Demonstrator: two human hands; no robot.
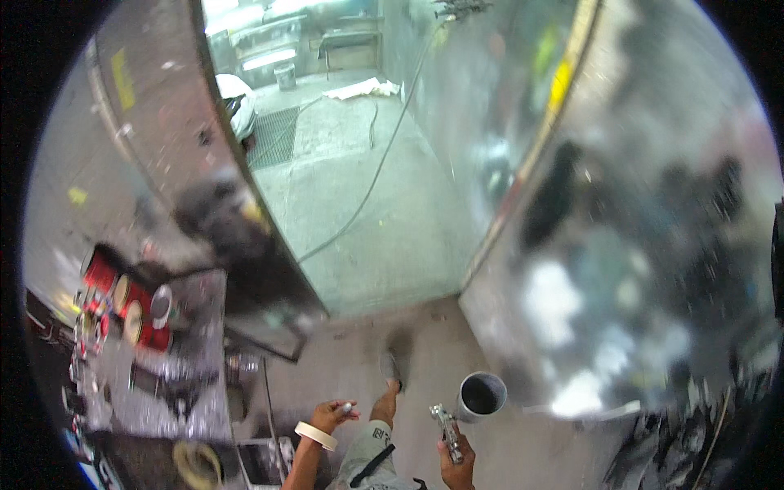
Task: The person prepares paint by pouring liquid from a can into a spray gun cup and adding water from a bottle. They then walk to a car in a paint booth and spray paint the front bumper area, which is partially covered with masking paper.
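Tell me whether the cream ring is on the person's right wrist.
No, the cream ring sits around the wrist of the left hand.

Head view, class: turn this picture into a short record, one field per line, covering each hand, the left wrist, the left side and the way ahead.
Left hand: holds a small pale object, too small to identify
Left wrist: cream ring around it, like a tape roll
Right hand: grips a silvery spray gun
Beside the gun: round cup, dark inside; attachment unclear
Left side: table with red cans
Ahead: pale floor, with a curving hose
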